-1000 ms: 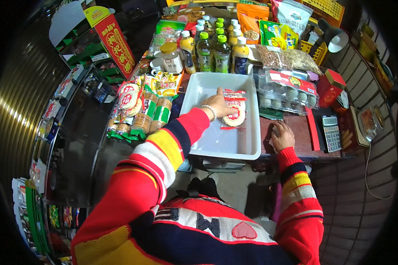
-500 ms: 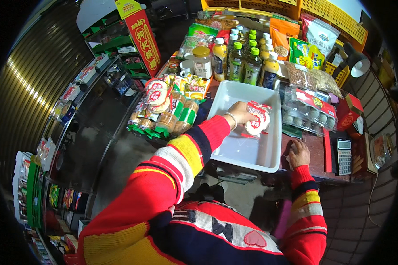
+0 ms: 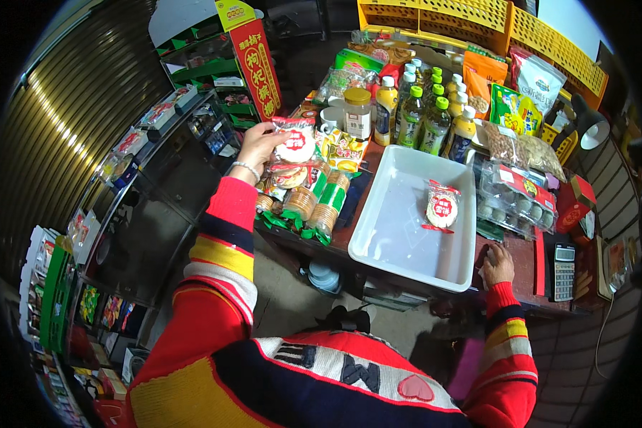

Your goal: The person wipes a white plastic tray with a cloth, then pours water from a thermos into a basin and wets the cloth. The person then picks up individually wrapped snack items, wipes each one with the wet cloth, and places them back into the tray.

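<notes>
My left hand (image 3: 257,149) pinches a round rice cracker packet (image 3: 294,145) with clear and red wrapping, above the pile of snacks at the left. Beneath it lie another cracker packet (image 3: 289,175) and rolls of round biscuits (image 3: 330,201) in green-ended wrappers. One similar rice cracker packet (image 3: 441,208) lies alone in the white plastic tray (image 3: 385,246), toward its right side. My right hand (image 3: 498,267) rests at the table's front edge, right of the tray. Its fingers are curled, and whatever may be under them is hidden.
Behind the tray stand several drink bottles (image 3: 411,118) and a gold-lidded jar (image 3: 358,114). A clear egg carton (image 3: 513,198), nut bags (image 3: 542,157), a calculator (image 3: 563,272) and a desk lamp (image 3: 590,125) crowd the right. Shelving (image 3: 214,78) stands at the far left.
My left hand has moved from the tray to the snack pile, leaving one rice cracker packet in the tray and gripping another. My right hand stays at the table edge. The view has shifted slightly.
</notes>
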### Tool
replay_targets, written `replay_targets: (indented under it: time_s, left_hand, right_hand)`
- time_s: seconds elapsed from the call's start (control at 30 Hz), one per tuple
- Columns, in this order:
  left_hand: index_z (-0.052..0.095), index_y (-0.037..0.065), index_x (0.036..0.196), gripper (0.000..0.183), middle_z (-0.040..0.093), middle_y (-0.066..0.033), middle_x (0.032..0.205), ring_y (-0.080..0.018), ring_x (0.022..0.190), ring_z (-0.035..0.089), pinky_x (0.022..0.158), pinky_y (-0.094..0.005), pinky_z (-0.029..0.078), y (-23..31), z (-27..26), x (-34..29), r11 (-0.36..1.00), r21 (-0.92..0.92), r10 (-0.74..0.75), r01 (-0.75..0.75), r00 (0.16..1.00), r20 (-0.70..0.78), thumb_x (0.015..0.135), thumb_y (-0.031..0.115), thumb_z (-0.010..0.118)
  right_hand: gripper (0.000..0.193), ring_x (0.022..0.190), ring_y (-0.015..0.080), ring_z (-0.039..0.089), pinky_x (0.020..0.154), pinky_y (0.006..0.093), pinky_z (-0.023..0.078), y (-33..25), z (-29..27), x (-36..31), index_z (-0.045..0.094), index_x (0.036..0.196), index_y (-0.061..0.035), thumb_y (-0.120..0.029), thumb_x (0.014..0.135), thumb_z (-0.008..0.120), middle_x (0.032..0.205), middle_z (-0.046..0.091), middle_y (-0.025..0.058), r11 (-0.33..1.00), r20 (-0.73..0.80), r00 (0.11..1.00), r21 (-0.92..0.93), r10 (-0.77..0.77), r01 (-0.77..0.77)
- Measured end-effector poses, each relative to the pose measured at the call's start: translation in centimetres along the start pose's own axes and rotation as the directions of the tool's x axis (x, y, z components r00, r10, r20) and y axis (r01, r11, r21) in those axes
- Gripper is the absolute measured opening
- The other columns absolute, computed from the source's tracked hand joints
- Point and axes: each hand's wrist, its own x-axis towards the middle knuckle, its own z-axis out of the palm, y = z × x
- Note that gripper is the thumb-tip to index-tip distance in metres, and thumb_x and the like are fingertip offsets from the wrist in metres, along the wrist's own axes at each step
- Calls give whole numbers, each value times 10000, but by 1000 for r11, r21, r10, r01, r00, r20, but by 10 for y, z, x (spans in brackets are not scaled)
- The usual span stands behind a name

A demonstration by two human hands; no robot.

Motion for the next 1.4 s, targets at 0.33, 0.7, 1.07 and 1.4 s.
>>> replay_targets:
  time_s: [0.33, 0.7, 1.07, 1.4]
  left_hand:
    - [598, -95, 1163, 413, 717, -135, 919, -154, 773, 701, 605, -260, 544, -54, -42, 23, 993, 117, -1, 15, 993, -120, 852, 131, 750]
    - [632, -26, 1218, 490, 702, -201, 1089, -253, 990, 688, 828, -344, 547, -37, -35, -31, 793, 594, 255, -137, 960, -119, 860, 292, 738]
    - [700, 29, 1098, 413, 635, -213, 1200, -368, 1087, 617, 938, -414, 493, -31, -10, -55, 423, 827, 540, -371, 836, 99, 782, 288, 762]
    - [587, 4, 1266, 573, 686, -185, 1099, -283, 987, 676, 878, -354, 526, -18, 168, -62, 823, 444, 61, -354, 832, 551, 831, 340, 749]
  right_hand:
    - [403, 1207, 350, 536, 1022, 440, 422, -2, 0, 4, 634, 1212, -82, -242, 844, 597, 1310, 589, 132, 1000, 14, 1000, -15, 3, -3]
    - [413, 1216, 353, 533, 1043, 436, 416, 1, -3, -3, 630, 1225, -87, -228, 836, 616, 1322, 586, 136, 999, 11, 1000, -36, 14, -13]
    - [414, 1207, 355, 543, 1045, 451, 416, -1, -3, 2, 642, 1205, -97, -211, 808, 626, 1297, 601, 145, 1000, -16, 1000, 1, -27, 27]
    - [444, 1225, 331, 521, 1029, 478, 404, -8, -7, -4, 621, 1229, -146, -240, 795, 616, 1306, 592, 104, 1000, -2, 1000, -15, 8, -8]
